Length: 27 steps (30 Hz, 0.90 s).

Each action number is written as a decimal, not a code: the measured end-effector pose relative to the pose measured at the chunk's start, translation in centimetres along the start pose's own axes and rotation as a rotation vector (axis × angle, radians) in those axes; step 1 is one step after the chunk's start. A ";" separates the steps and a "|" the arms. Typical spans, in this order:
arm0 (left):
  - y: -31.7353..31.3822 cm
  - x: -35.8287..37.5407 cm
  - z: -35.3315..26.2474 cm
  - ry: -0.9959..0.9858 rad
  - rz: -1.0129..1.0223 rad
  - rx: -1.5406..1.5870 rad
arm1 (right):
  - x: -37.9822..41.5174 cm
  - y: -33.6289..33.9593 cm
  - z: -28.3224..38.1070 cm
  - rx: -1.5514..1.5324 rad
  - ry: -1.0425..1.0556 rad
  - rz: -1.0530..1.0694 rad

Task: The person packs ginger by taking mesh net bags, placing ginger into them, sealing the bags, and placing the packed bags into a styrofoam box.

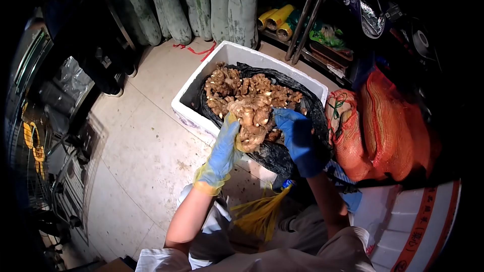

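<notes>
My left hand [225,143], in a blue glove with a thin yellow plastic glove showing over it, is closed on the left side of a large knobbly piece of ginger [250,116]. On the other side of that piece is my right hand [296,133], in a blue glove, its fingers closed against the ginger's right edge and partly in shadow. Beneath and behind lies more ginger [222,83], heaped in a white foam box [194,75] lined with a black plastic bag [317,113].
Several long wax gourds [219,10] stand behind the box. Red mesh sacks [385,126] lean at the right, above a white foam box [403,221] with red tape. A wire cart [65,171] and a person's dark-clothed legs [103,65] are at left. Yellow plastic strips [259,216] hang near my lap.
</notes>
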<state>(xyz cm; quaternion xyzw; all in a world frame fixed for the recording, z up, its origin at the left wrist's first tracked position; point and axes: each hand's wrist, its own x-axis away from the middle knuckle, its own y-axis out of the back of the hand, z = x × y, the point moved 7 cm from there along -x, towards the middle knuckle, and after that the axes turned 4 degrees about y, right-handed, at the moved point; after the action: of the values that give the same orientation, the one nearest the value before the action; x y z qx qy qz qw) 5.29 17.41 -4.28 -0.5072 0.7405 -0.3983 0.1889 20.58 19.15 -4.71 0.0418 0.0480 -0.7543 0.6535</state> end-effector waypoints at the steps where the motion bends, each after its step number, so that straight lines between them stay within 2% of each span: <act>1: -0.7 0.2 -0.8 -0.044 0.016 -0.084 | 0.3 -0.3 0.5 -0.068 0.050 0.024; 2: -0.3 0.1 -0.8 -0.044 0.015 -0.083 | 0.1 0.6 -0.6 -0.068 0.050 0.025; 4: 0.2 0.0 -0.9 -0.084 0.072 -0.101 | -0.2 0.5 -0.5 0.177 0.160 0.202; 5: 0.8 0.0 -0.4 -0.104 -0.023 0.040 | 0.4 1.6 0.0 0.012 0.184 0.220; 6: 0.9 0.2 -0.3 -0.090 -0.020 0.035 | 1.2 1.4 4.4 -0.153 0.207 0.233; 7: 1.2 0.4 -0.4 -0.096 -0.028 0.095 | 1.3 1.8 6.5 -0.128 0.220 0.326; 8: 1.6 0.5 -0.5 -0.101 -0.036 0.156 | 1.1 3.9 6.3 -0.179 0.257 0.221; 10: 2.6 0.6 -0.9 -0.077 -0.074 0.307 | -0.4 8.0 5.4 -0.040 0.000 0.048; 12: 3.9 0.4 -1.6 -0.132 -0.084 0.407 | -1.5 11.2 4.3 -0.076 -0.016 0.011; 13: 3.7 0.1 -2.1 -0.113 -0.044 0.552 | -1.8 12.7 3.6 -0.018 -0.047 -0.102; 14: 4.9 0.1 -2.0 -0.097 0.017 0.566 | -2.2 13.5 2.9 -0.018 -0.054 -0.110; 16: 3.0 0.3 -3.0 -0.186 -0.013 0.417 | -3.1 15.2 0.8 -0.003 -0.096 -0.156; 17: 2.8 0.2 -3.0 -0.188 -0.044 0.464 | -3.7 15.5 -0.5 0.011 -0.113 -0.130; 18: 3.0 0.1 -2.8 -0.184 -0.049 0.460 | -3.7 15.3 -0.8 0.006 -0.119 -0.133; 20: 2.1 -0.1 -2.7 -0.141 0.144 0.643 | -3.8 13.6 -1.4 -0.031 -0.109 -0.047; 22: 1.9 -0.2 -2.4 -0.158 0.109 0.613 | -3.7 13.0 -2.5 -0.030 -0.129 -0.078; 24: 1.7 -0.2 -1.8 -0.080 0.077 0.449 | -3.4 10.5 -2.5 -0.085 0.006 0.021; 26: 2.3 0.1 0.1 -0.015 0.066 0.255 | -2.2 5.3 -4.0 -0.061 -0.144 0.320; 27: 1.4 0.3 1.1 0.040 0.095 0.266 | -1.0 2.6 -4.2 -0.060 -0.233 0.371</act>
<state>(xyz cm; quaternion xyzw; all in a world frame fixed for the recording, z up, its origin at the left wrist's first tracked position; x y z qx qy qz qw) 5.09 16.91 -5.99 -0.4338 0.7080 -0.4938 0.2582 23.32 20.28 -8.81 -0.0570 -0.0141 -0.6189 0.7833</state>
